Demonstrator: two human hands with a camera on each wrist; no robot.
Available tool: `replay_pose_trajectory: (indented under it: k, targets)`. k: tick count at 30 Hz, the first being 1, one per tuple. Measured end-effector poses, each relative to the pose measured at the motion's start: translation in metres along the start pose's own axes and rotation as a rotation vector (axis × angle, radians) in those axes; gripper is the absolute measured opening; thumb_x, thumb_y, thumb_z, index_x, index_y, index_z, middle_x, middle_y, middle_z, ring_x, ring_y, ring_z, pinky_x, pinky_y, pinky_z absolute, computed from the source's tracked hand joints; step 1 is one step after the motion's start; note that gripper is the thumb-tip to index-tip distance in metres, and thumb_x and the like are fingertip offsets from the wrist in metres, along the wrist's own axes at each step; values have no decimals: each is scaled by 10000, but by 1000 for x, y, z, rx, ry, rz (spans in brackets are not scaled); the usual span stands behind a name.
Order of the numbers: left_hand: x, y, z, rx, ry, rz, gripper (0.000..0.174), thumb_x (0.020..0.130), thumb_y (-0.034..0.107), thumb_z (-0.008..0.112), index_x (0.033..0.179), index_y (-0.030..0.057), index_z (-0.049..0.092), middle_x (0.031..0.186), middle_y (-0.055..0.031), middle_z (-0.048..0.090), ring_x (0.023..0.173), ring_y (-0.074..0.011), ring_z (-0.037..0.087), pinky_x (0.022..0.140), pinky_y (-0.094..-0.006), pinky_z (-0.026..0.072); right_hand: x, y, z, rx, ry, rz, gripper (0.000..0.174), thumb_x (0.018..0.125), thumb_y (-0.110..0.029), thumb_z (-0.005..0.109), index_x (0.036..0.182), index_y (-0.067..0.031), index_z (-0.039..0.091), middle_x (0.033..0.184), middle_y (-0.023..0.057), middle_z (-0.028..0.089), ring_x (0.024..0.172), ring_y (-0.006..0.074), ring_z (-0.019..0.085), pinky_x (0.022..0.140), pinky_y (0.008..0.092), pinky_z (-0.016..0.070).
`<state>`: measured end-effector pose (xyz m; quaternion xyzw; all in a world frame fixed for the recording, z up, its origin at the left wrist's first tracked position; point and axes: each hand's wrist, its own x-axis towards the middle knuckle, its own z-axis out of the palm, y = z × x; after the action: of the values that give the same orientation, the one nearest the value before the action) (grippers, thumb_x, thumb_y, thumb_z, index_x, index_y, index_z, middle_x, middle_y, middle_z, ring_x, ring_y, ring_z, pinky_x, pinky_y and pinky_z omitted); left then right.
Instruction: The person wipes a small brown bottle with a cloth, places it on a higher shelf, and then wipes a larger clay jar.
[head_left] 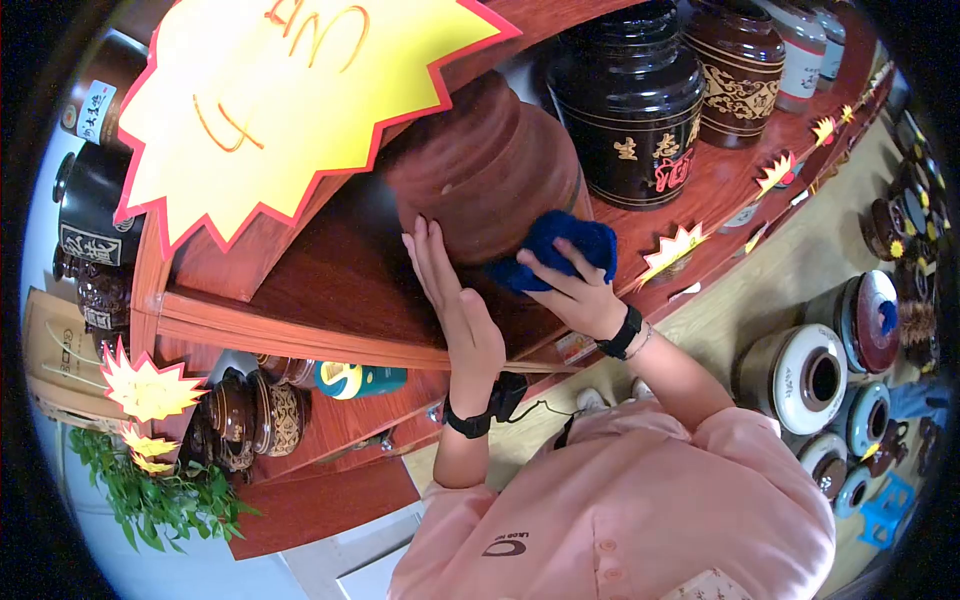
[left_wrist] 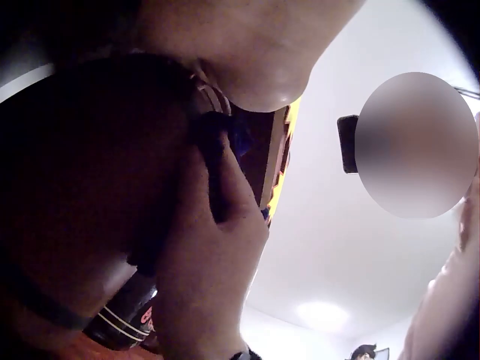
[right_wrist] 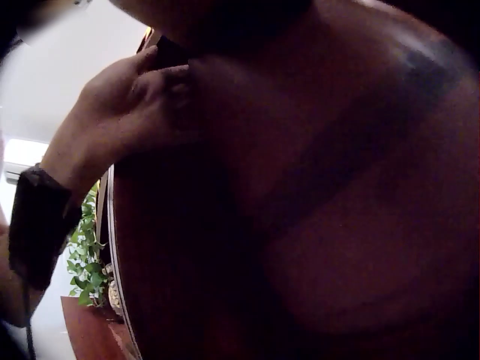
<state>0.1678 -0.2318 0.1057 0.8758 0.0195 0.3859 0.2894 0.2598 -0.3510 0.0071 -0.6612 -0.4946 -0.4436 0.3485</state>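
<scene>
A reddish-brown jar [head_left: 490,165] sits on the wooden shelf [head_left: 340,270], its side towards the person. The left hand [head_left: 455,315] rests against the jar's lower left side, fingers extended and together; in the right wrist view, the left hand [right_wrist: 131,112] touches the dark jar surface [right_wrist: 360,180]. The right hand [head_left: 580,290] holds a dark blue cloth [head_left: 570,250] against the jar's lower right, fingers bent over it. In the left wrist view, the right hand [left_wrist: 210,232] is beside the dark jar; its fingertips are in shadow.
A black jar [head_left: 640,120] with gold characters and a brown patterned jar [head_left: 740,70] stand right of the reddish-brown one. A large yellow price sign [head_left: 290,110] covers the upper left. Below left are smaller jars and a green plant [head_left: 160,490]; more jars stand on the floor at right.
</scene>
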Motion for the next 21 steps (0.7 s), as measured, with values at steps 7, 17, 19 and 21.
replay_pose_trajectory:
  k: [7,17,19,21]
  targets:
    - [-1,-2,1,43,-1,-20,806,965,606,108,1479,-8,201,1554,-175,178,1453,-348,84,1162,-461,50,-46,-3,-2,18,-167,-37,251,723,-183,586,957,-160,672,1320,-22,574,1159,255,508,929,446,462]
    - [-1,-1,0,19,1,-8,751,985,556,149,1473,-10,214,1555,-174,180,1452,-348,90,1161,-456,57,-118,-15,-27,197,-345,219,342,760,-156,657,1097,-102,651,1394,82,502,1262,283,483,1050,460,348]
    - [-2,-1,0,17,3,-4,727,993,534,166,1472,-11,218,1554,-175,180,1452,-348,91,1161,-455,58,-105,-21,-34,263,-204,486,354,788,-120,663,1141,-86,643,1382,117,508,1257,301,489,1061,468,327]
    - [-2,0,0,17,6,-3,709,999,517,182,1470,-12,222,1554,-175,181,1452,-347,91,1161,-454,59,-82,-21,-45,315,-67,741,369,831,-46,639,1200,-50,622,1341,179,530,1239,323,505,1077,480,292]
